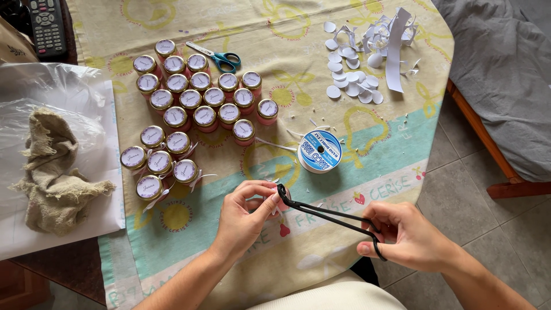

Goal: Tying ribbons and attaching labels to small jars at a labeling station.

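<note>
My left hand point(244, 215) is closed around a small jar with a bit of white ribbon, mostly hidden by the fingers. My right hand point(410, 238) grips the handle loops of a pair of thin black scissors point(327, 213). Their far end reaches up to the left hand's fingertips. Just beyond the hands lies a white ribbon spool point(319, 151) with a blue round label, a loose ribbon end trailing left. Several small pink jars point(204, 95) with round labelled lids stand in a cluster further back, and several more point(158, 163) with ribbons stand at the left.
Blue-handled scissors point(221, 57) lie behind the jars. White paper discs and scraps point(356, 69) sit at the back right of the patterned tablecloth point(344, 189). A burlap cloth point(51, 172) lies on clear plastic at left, a remote control point(47, 26) top left, grey fabric point(505, 74) at right.
</note>
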